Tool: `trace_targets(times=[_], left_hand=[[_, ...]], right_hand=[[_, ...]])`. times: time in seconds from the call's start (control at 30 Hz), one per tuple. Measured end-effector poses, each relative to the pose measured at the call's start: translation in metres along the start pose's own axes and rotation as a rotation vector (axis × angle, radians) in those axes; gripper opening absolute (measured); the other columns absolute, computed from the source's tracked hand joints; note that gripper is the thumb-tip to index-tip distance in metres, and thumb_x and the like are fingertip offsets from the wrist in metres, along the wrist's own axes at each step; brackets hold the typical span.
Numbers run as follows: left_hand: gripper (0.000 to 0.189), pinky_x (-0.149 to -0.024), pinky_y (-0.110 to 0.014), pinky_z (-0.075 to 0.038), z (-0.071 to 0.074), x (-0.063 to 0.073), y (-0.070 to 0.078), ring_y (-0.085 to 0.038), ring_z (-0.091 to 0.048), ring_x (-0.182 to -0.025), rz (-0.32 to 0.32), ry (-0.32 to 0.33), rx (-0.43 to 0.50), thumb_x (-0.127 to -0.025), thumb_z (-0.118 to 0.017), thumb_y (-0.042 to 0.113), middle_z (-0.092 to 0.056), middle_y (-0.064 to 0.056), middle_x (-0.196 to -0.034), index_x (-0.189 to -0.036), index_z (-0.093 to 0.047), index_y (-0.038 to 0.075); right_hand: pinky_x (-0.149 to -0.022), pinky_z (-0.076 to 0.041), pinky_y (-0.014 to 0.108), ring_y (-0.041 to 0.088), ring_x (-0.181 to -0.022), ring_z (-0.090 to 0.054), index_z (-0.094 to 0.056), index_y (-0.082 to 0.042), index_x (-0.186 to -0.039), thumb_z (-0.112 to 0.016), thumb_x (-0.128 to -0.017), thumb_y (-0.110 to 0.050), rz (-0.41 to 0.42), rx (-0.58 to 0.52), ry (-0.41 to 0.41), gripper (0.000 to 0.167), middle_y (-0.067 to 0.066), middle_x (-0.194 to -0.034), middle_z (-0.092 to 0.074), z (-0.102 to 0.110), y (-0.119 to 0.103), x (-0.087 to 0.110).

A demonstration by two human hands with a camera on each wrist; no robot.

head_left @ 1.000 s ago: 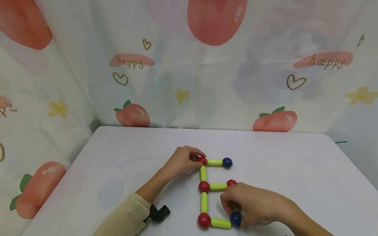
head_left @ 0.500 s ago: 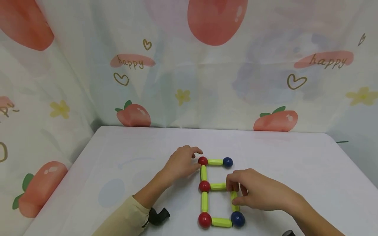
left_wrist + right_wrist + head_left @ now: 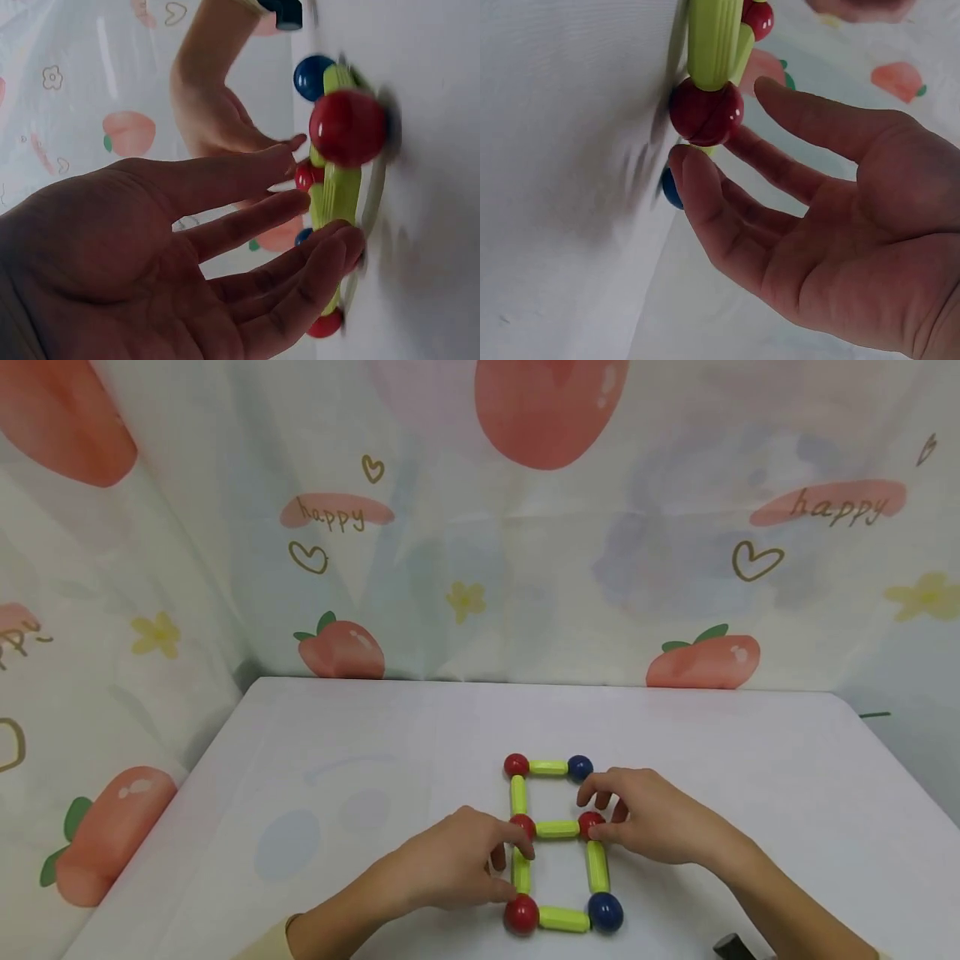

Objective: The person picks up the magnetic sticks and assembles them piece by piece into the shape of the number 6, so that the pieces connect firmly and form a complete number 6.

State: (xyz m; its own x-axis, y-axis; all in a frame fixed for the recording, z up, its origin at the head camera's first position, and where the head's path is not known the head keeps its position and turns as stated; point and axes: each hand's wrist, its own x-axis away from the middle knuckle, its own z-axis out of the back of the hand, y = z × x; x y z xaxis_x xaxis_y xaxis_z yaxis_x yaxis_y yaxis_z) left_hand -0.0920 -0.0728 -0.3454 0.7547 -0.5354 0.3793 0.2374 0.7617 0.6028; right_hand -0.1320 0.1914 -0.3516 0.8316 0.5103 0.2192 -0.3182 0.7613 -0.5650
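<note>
A flat figure of yellow-green magnetic sticks and balls lies on the white table. Its lower part is a closed square; above, a stick (image 3: 518, 794) and a top stick (image 3: 548, 767) end in a blue ball (image 3: 580, 767). My left hand (image 3: 457, 864) hovers with loosely bent fingers over the left side, its thumb near the lower-left red ball (image 3: 521, 916). Beside the middle-right red ball (image 3: 589, 823) is my right hand (image 3: 660, 818). In the right wrist view, its thumb and fingers are spread about that red ball (image 3: 705, 112), the thumb apart from it. A larger blue ball (image 3: 605, 912) marks the lower-right corner.
The white tabletop (image 3: 375, 718) ends at a patterned cloth backdrop (image 3: 540, 568) with fruit drawings. A black cylindrical piece (image 3: 733, 947) shows by the right forearm at the bottom edge.
My left hand has left the top-left red ball and come down toward the lower left side. My right hand has moved up from the lower-right blue ball to the middle-right red ball.
</note>
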Motion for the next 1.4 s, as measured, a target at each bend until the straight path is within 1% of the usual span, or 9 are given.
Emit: trace_targets(times=[0.1,0.2,0.33,0.5,0.63,0.87,1.23,1.33,1.4], left_hand=[[0.035,-0.065,-0.019,-0.051,-0.009,0.006,0.001,-0.006,-0.058,-0.072,0.015,-0.032,0.055,-0.083,-0.088,0.021,-0.062,0.01,-0.079,-0.115,-0.076,0.027],[0.034,-0.065,-0.018,-0.051,-0.016,0.008,0.001,-0.005,-0.058,-0.072,0.006,-0.039,0.089,-0.082,-0.089,0.019,-0.063,0.011,-0.077,-0.114,-0.077,0.026],[0.03,-0.064,-0.017,-0.051,-0.023,0.009,-0.002,-0.003,-0.058,-0.071,-0.015,-0.033,0.104,-0.082,-0.089,0.015,-0.063,0.012,-0.075,-0.109,-0.078,0.024],[0.028,-0.065,-0.016,-0.051,-0.029,0.007,-0.005,-0.002,-0.057,-0.072,-0.02,-0.018,0.125,-0.081,-0.089,0.011,-0.063,0.013,-0.076,-0.103,-0.078,0.024],[0.026,-0.065,-0.016,-0.051,-0.031,0.006,-0.006,-0.002,-0.057,-0.071,-0.024,0.001,0.124,-0.081,-0.089,0.01,-0.062,0.013,-0.074,-0.1,-0.078,0.025],[0.026,-0.064,-0.017,-0.05,-0.033,0.006,-0.005,-0.005,-0.056,-0.071,-0.006,-0.004,0.152,-0.082,-0.087,0.008,-0.062,0.01,-0.073,-0.097,-0.077,0.025],[0.026,-0.065,-0.016,-0.051,-0.034,0.005,-0.006,-0.004,-0.057,-0.072,-0.016,-0.003,0.127,-0.082,-0.086,0.008,-0.061,0.011,-0.074,-0.098,-0.075,0.025],[0.026,-0.064,-0.017,-0.051,-0.034,0.006,-0.005,-0.004,-0.057,-0.071,-0.004,-0.003,0.123,-0.082,-0.086,0.008,-0.061,0.011,-0.073,-0.097,-0.074,0.026],[0.027,-0.064,-0.017,-0.052,-0.035,0.006,-0.005,-0.005,-0.057,-0.071,0.011,-0.002,0.139,-0.082,-0.086,0.008,-0.062,0.01,-0.074,-0.096,-0.073,0.027]], right_hand=[[-0.067,-0.052,0.024,0.013,-0.08,-0.058,-0.071,-0.019,-0.108,-0.086,-0.086,-0.021,-0.005,-0.017,-0.027,0.026,-0.005,-0.092,-0.066,-0.002,0.002,-0.002],[-0.067,-0.052,0.024,0.014,-0.08,-0.058,-0.071,-0.02,-0.106,-0.086,-0.085,-0.018,-0.009,-0.021,-0.031,0.025,-0.005,-0.092,-0.066,-0.003,0.003,-0.004],[-0.066,-0.052,0.024,0.014,-0.079,-0.057,-0.072,-0.02,-0.104,-0.086,-0.084,-0.016,-0.008,-0.023,-0.021,0.025,-0.005,-0.09,-0.065,-0.005,0.003,-0.005],[-0.066,-0.053,0.024,0.015,-0.079,-0.057,-0.073,-0.019,-0.103,-0.087,-0.083,-0.015,0.002,-0.033,-0.014,0.024,-0.004,-0.09,-0.065,-0.005,0.004,-0.006],[-0.064,-0.053,0.024,0.015,-0.079,-0.058,-0.074,-0.018,-0.103,-0.087,-0.083,-0.016,0.012,-0.04,-0.016,0.024,-0.004,-0.091,-0.066,-0.004,0.005,-0.007],[-0.066,-0.054,0.023,0.014,-0.08,-0.058,-0.076,-0.018,-0.104,-0.087,-0.084,-0.016,0.0,-0.041,-0.018,0.023,-0.005,-0.091,-0.067,-0.005,0.006,-0.007],[-0.067,-0.054,0.023,0.014,-0.081,-0.059,-0.077,-0.018,-0.105,-0.086,-0.085,-0.016,0.001,-0.044,-0.027,0.022,-0.005,-0.091,-0.068,-0.005,0.006,-0.007],[-0.066,-0.054,0.024,0.014,-0.082,-0.059,-0.077,-0.018,-0.104,-0.086,-0.085,-0.016,0.0,-0.044,-0.029,0.022,-0.005,-0.092,-0.068,-0.004,0.006,-0.007],[-0.066,-0.054,0.024,0.015,-0.082,-0.059,-0.077,-0.018,-0.104,-0.086,-0.085,-0.015,-0.005,-0.048,-0.03,0.021,-0.005,-0.091,-0.068,-0.004,0.005,-0.007]])
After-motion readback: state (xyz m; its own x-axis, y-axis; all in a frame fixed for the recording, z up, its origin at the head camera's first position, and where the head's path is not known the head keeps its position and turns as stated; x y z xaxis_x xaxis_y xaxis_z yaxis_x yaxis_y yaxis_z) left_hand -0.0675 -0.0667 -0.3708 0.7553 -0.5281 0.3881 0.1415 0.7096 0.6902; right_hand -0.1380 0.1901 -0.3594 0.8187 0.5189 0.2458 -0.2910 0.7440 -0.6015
